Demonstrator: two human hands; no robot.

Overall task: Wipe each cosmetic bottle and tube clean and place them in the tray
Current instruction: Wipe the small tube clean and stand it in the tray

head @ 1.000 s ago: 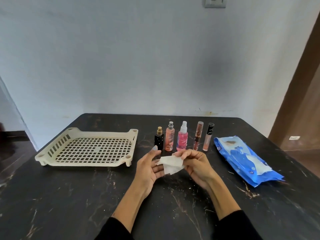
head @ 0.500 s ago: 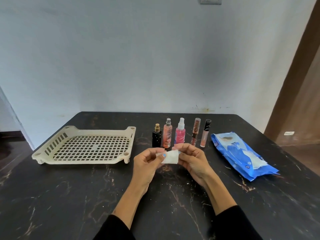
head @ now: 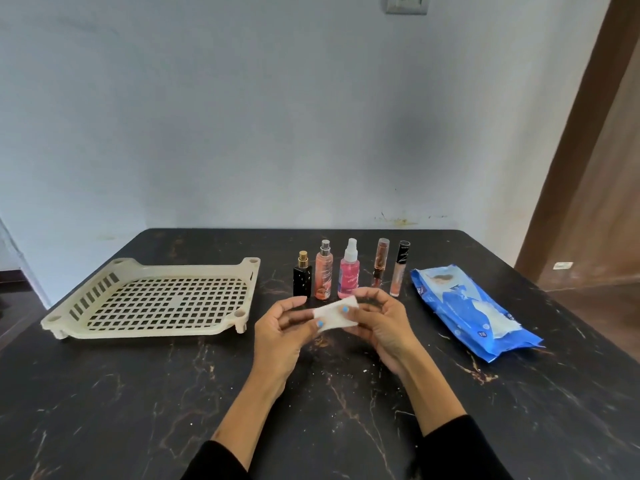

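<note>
1. The left hand (head: 280,327) and right hand (head: 382,322) both pinch a folded white wipe (head: 335,317) above the table (head: 138,393).
2. Five cosmetic bottles and tubes (head: 349,271) stand in a row behind the hands, right of the tray (head: 152,332).

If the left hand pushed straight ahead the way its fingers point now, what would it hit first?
Probably the black perfume bottle, at the left end of the row just beyond the left hand, which pinches the folded wipe; depth is unclear.
</note>
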